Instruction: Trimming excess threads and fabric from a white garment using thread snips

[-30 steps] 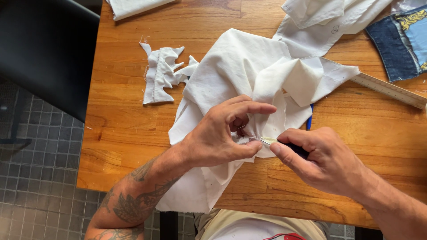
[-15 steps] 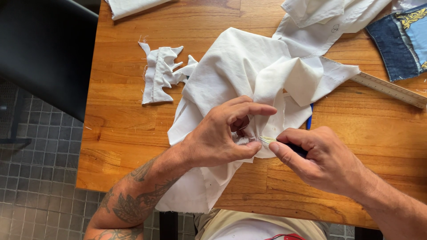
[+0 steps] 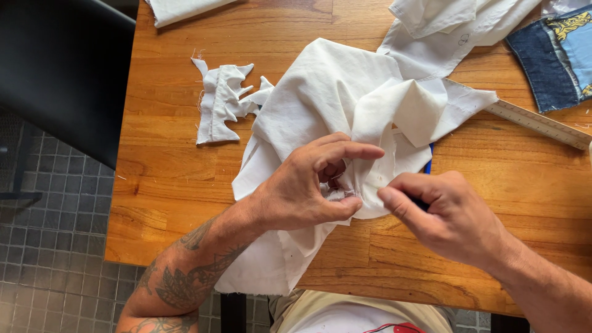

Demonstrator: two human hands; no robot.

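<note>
A large piece of white cloth (image 3: 333, 98) lies bunched on the wooden table (image 3: 166, 179). My left hand (image 3: 302, 185) pinches a fold of it between thumb and fingers, index finger stretched out over the cloth. My right hand (image 3: 447, 216) is closed right beside it, thumb pressed on the same fold, with a small dark tool barely showing in its fingers; what the tool is I cannot tell. A bit of blue (image 3: 428, 165) peeks from under the cloth edge.
A ragged white cloth scrap (image 3: 217, 105) lies left of the big piece. More white cloth (image 3: 444, 24) sits at the back, a denim piece (image 3: 555, 55) at the far right, a ruler (image 3: 536, 123) beside it. A dark chair (image 3: 61, 74) stands left of the table.
Both hands stay on the same fold with only slight finger movement; the view has barely shifted.
</note>
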